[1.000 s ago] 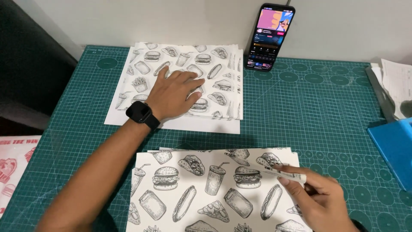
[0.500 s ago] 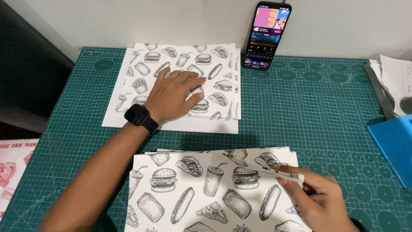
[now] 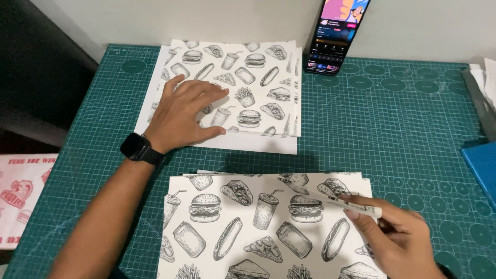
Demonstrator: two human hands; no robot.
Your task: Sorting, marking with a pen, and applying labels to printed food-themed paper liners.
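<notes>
My left hand (image 3: 186,111) lies flat, fingers spread, on a far stack of white paper sheets printed with black food drawings (image 3: 248,88). A black smartwatch (image 3: 138,148) sits on that wrist. A nearer stack of the same printed sheets (image 3: 258,227) lies at the bottom of the view. My right hand (image 3: 398,240) rests on its right edge and holds a small white stick-shaped object (image 3: 361,207) between thumb and fingers. Both stacks lie on a green cutting mat (image 3: 382,129).
A smartphone (image 3: 338,33) with a lit screen leans against the wall at the back. A blue object (image 3: 483,165) and some white papers (image 3: 485,82) sit at the right edge. A white bag with red print (image 3: 20,196) lies to the left, off the mat.
My left hand has slid toward the left part of the far stack. The view has dipped and shifted slightly. My right hand has stayed on the near stack with the stick.
</notes>
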